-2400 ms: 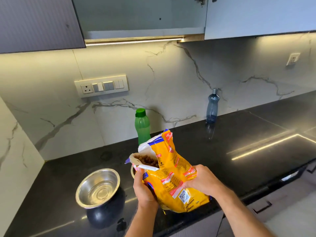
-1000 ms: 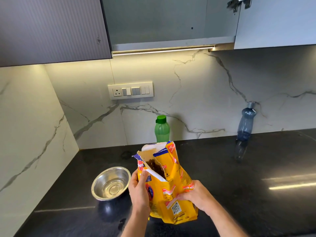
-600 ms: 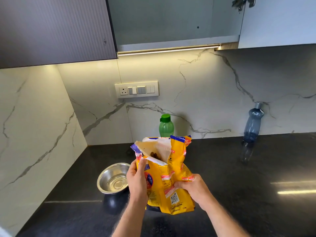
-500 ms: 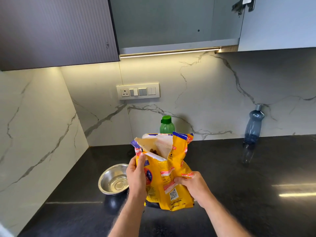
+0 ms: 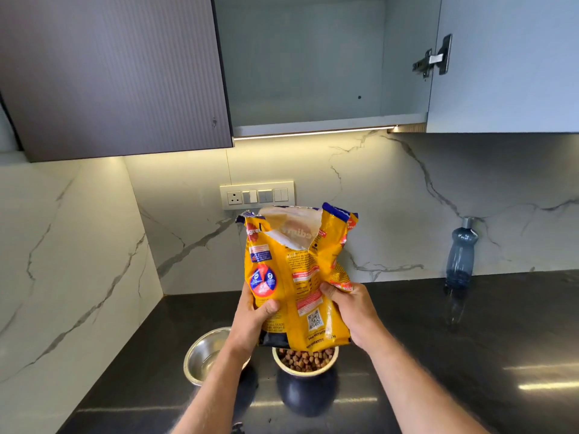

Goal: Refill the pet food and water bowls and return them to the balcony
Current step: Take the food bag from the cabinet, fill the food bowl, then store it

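Observation:
A yellow pet food bag (image 5: 300,277) is held upright above the black counter (image 5: 438,355), its torn top gaping. My left hand (image 5: 253,321) grips its lower left side and my right hand (image 5: 351,311) grips its lower right side. Directly under the bag stands a steel bowl filled with brown kibble (image 5: 305,361). To its left sits a second steel bowl (image 5: 203,355) with no food in it, partly hidden by my left forearm.
A wall cupboard (image 5: 313,64) stands open overhead, its door (image 5: 507,64) swung out to the right. A dark blue bottle (image 5: 460,255) stands by the marble backsplash at right. A switch panel (image 5: 257,195) is behind the bag. A marble side wall closes the left.
Both hands have lifted the bag higher and straightened it. The kibble-filled bowl beneath it has come into view. The green bottle is now hidden behind the bag.

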Demonstrator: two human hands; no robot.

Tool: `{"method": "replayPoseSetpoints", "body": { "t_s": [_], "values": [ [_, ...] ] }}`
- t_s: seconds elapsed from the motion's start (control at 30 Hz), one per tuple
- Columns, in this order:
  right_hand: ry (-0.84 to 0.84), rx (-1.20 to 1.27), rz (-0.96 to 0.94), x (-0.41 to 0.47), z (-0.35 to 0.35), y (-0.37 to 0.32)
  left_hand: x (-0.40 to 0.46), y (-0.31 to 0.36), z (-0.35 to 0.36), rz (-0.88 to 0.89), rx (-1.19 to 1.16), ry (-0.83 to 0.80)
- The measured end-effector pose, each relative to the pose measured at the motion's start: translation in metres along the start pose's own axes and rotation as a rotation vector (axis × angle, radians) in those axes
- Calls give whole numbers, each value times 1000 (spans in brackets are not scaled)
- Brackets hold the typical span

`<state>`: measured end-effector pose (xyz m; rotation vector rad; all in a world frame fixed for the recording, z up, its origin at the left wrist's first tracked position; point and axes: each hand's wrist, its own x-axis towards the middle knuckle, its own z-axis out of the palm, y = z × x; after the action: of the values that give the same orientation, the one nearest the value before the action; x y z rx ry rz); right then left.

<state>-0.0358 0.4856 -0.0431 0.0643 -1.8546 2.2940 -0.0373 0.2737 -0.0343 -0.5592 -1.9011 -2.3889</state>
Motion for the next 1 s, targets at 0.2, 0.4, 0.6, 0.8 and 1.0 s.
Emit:
{"method": "replayPoseSetpoints", "body": {
  "t_s": [0.2,0.4,0.6,0.8,1.0],
  "values": [
    [-77,-47,-62,7,5,-24,6,5,3,40,-31,115],
    [-222,-172,-161,12,5,-66,24,26,10,93,-77,123],
    [-292,-258,-219,23,7,-115,52,60,24,141,-59,138],
    [-207,-250,-291,37,8,-151,74,96,43,176,-36,151],
    [-175,-179,-323,43,1,-166,81,119,61,203,23,141]
  ]
}}
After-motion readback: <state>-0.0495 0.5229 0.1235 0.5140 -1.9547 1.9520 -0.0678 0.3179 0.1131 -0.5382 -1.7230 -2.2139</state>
